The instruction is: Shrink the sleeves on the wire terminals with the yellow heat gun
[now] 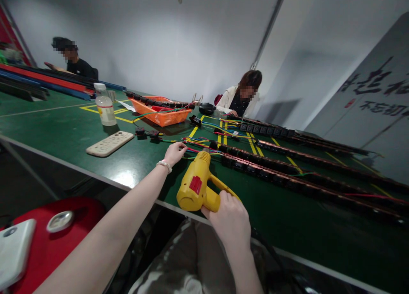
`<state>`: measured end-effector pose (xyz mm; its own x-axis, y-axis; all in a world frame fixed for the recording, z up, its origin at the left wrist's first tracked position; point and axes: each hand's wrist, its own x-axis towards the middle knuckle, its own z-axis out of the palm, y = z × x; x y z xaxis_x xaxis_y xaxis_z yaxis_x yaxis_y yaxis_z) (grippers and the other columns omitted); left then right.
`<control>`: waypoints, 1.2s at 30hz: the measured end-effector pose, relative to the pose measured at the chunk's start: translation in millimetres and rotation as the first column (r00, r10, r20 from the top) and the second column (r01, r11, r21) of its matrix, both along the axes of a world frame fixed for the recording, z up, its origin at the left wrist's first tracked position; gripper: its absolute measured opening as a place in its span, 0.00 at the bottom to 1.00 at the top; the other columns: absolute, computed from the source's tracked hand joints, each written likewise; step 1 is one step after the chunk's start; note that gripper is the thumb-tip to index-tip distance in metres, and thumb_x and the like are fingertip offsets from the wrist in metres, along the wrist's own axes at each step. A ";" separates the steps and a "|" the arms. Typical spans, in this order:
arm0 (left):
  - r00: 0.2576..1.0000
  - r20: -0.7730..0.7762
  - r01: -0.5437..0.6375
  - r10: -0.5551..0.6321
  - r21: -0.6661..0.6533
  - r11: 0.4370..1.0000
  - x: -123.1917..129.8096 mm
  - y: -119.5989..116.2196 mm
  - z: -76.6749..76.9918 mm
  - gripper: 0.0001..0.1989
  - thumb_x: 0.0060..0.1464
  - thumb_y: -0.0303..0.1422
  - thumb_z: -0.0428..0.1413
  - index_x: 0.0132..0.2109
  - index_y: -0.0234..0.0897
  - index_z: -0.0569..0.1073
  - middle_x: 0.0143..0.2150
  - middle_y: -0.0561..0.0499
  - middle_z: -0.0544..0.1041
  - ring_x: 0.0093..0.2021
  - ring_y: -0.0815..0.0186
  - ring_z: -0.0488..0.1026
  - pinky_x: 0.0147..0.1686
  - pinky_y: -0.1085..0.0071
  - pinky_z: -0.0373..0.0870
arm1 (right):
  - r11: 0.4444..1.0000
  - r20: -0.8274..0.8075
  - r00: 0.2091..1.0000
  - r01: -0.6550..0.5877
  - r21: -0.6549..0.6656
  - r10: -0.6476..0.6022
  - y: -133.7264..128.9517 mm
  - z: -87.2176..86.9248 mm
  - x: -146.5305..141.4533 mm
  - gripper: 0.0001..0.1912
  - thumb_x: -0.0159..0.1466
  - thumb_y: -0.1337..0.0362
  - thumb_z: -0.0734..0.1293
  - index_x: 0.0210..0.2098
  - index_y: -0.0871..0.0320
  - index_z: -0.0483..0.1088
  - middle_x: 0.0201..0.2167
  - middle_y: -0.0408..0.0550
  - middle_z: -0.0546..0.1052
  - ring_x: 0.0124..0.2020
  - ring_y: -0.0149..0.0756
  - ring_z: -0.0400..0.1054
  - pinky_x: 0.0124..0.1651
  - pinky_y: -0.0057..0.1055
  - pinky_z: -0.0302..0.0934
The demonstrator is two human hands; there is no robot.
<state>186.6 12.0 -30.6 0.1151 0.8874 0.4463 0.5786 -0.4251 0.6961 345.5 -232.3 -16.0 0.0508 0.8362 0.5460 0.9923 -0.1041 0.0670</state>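
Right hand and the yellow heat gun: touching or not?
Touching. The head view shows it: the right hand is closed around the handle end of the heat gun, no gap between them.

The heat gun (194, 168) is bright yellow, with a red label (196, 185). The wires (196, 150) show red, blue, yellow and green, and the long strips (271, 174) are black streaked with copper. The tabletop (150, 157) is dark green, marked with yellow lines (293, 162). The basket (168, 118) is orange; the bottle (105, 108) has a white cap. Small darker figures dot the cream phone case (110, 144). The seat (76, 226) is red, the flat device (15, 255) white. One person (244, 96) wears a white jacket over a dark top, and the wall lettering (373, 82) is black with a red mark.
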 end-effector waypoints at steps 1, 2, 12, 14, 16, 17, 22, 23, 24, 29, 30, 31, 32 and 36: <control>1.000 -0.012 -0.002 0.003 0.009 1.000 -0.3 -0.2 0.0 0.10 0.53 0.36 0.53 0.36 0.37 0.77 0.36 0.48 0.79 0.35 0.64 0.73 0.37 0.71 0.67 | 1.000 -0.007 1.000 -0.027 0.009 0.027 1.7 0.0 -2.3 0.20 0.50 0.49 0.70 0.29 0.56 0.60 0.26 0.46 0.70 0.32 0.41 0.67 0.37 0.34 0.56; 1.000 -0.021 -0.001 0.001 0.018 1.000 -0.7 -0.2 0.1 0.10 0.53 0.36 0.52 0.36 0.38 0.77 0.36 0.48 0.79 0.36 0.63 0.73 0.37 0.71 0.67 | 0.998 -0.017 0.998 -0.052 0.017 0.053 3.7 0.5 -4.4 0.21 0.50 0.48 0.70 0.28 0.56 0.60 0.26 0.46 0.70 0.31 0.40 0.67 0.36 0.34 0.56; 0.999 0.012 0.035 -0.035 -0.010 0.999 -4.9 4.7 -0.7 0.12 0.52 0.36 0.51 0.36 0.37 0.77 0.36 0.47 0.79 0.38 0.62 0.74 0.38 0.70 0.67 | 0.963 -0.087 0.960 -0.268 -0.029 0.265 22.5 7.5 2.1 0.19 0.52 0.47 0.67 0.26 0.55 0.61 0.25 0.43 0.72 0.31 0.35 0.67 0.36 0.31 0.52; 0.999 0.025 0.035 -0.035 -0.017 0.999 -3.6 3.4 -0.3 0.11 0.52 0.37 0.52 0.36 0.36 0.76 0.35 0.47 0.79 0.37 0.62 0.74 0.37 0.70 0.67 | 0.957 -0.083 0.955 -0.288 -0.032 0.285 23.5 8.1 8.7 0.19 0.53 0.47 0.67 0.27 0.56 0.62 0.25 0.43 0.72 0.31 0.35 0.67 0.35 0.30 0.51; 0.999 0.033 0.039 -0.038 -0.017 0.999 -2.0 1.6 -0.1 0.10 0.52 0.36 0.52 0.35 0.36 0.75 0.35 0.47 0.79 0.37 0.63 0.74 0.37 0.71 0.68 | 0.956 -0.079 0.955 -0.290 -0.041 0.286 24.0 8.7 15.9 0.19 0.53 0.46 0.67 0.27 0.56 0.62 0.25 0.42 0.72 0.30 0.34 0.67 0.34 0.30 0.50; 0.999 0.037 0.039 -0.038 -0.018 0.999 -1.2 0.7 -0.2 0.09 0.53 0.35 0.52 0.36 0.36 0.75 0.35 0.47 0.79 0.37 0.63 0.74 0.36 0.71 0.68 | 0.958 -0.076 0.957 -0.283 -0.044 0.279 24.0 9.1 19.5 0.20 0.53 0.45 0.67 0.27 0.56 0.62 0.25 0.42 0.72 0.30 0.34 0.67 0.34 0.30 0.50; 0.996 0.066 0.058 -0.054 -0.068 0.996 1.2 -3.0 -1.4 0.09 0.54 0.35 0.51 0.39 0.38 0.73 0.31 0.50 0.78 0.30 0.66 0.74 0.29 0.73 0.67 | 0.967 -0.056 0.968 -0.249 -0.046 0.246 20.9 10.4 36.2 0.21 0.53 0.43 0.66 0.27 0.55 0.63 0.24 0.42 0.72 0.28 0.33 0.66 0.31 0.30 0.48; 0.996 0.066 0.060 -0.054 -0.086 0.994 1.4 -3.6 -1.2 0.09 0.55 0.35 0.50 0.39 0.38 0.72 0.29 0.51 0.78 0.28 0.67 0.74 0.28 0.74 0.66 | 0.969 -0.055 0.969 -0.242 -0.050 0.239 19.7 10.5 39.1 0.21 0.53 0.43 0.66 0.27 0.55 0.63 0.24 0.42 0.72 0.29 0.33 0.66 0.31 0.30 0.48; 0.997 0.062 0.058 -0.052 -0.103 0.993 1.4 -4.2 -0.9 0.09 0.55 0.35 0.50 0.39 0.39 0.72 0.28 0.51 0.78 0.27 0.67 0.73 0.27 0.74 0.65 | 0.970 -0.053 0.971 -0.235 -0.053 0.233 18.3 10.5 41.8 0.21 0.53 0.42 0.66 0.27 0.55 0.63 0.25 0.42 0.72 0.29 0.33 0.66 0.31 0.30 0.48; 0.999 0.018 0.045 -0.043 -0.073 0.996 0.6 -5.4 1.5 0.08 0.55 0.35 0.50 0.37 0.39 0.71 0.26 0.52 0.77 0.28 0.67 0.73 0.28 0.74 0.64 | 0.983 -0.035 0.982 -0.184 -0.019 0.183 11.7 8.6 54.4 0.22 0.55 0.42 0.63 0.27 0.55 0.64 0.25 0.42 0.72 0.28 0.33 0.66 0.31 0.29 0.49; 0.999 0.015 0.046 -0.045 -0.062 0.997 0.5 -5.5 1.7 0.08 0.55 0.36 0.50 0.37 0.39 0.71 0.26 0.52 0.77 0.29 0.66 0.73 0.29 0.74 0.64 | 0.986 -0.030 0.985 -0.169 -0.008 0.169 10.5 7.9 56.9 0.22 0.55 0.41 0.63 0.27 0.55 0.64 0.25 0.43 0.72 0.28 0.33 0.66 0.31 0.29 0.49; 0.999 0.014 0.046 -0.045 -0.055 0.997 0.5 -5.5 1.8 0.08 0.55 0.36 0.50 0.36 0.39 0.72 0.27 0.51 0.77 0.29 0.66 0.74 0.29 0.73 0.64 | 0.988 -0.024 0.988 -0.155 0.002 0.155 9.5 7.1 59.5 0.22 0.55 0.41 0.63 0.27 0.55 0.64 0.24 0.43 0.72 0.28 0.33 0.66 0.31 0.29 0.49; 0.999 0.015 0.044 -0.044 -0.051 0.998 0.6 -5.5 1.9 0.08 0.55 0.36 0.50 0.36 0.40 0.72 0.27 0.51 0.78 0.29 0.66 0.74 0.29 0.73 0.64 | 0.990 -0.019 0.990 -0.142 0.010 0.142 8.5 6.3 62.0 0.22 0.55 0.41 0.63 0.27 0.55 0.63 0.24 0.43 0.72 0.28 0.33 0.66 0.31 0.29 0.49; 0.999 0.020 0.040 -0.040 -0.044 0.998 1.3 -5.7 2.3 0.07 0.55 0.35 0.51 0.35 0.39 0.72 0.28 0.51 0.77 0.30 0.66 0.74 0.30 0.73 0.65 | 0.994 0.002 0.994 -0.111 0.019 0.111 5.3 3.8 70.3 0.24 0.55 0.40 0.63 0.26 0.55 0.62 0.24 0.42 0.72 0.27 0.33 0.66 0.31 0.30 0.49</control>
<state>187.9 6.3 -28.3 0.1425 0.9013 0.4092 0.5479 -0.4161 0.7257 415.8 -227.1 -12.2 -0.0421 0.8260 0.5621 0.9978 0.0056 0.0666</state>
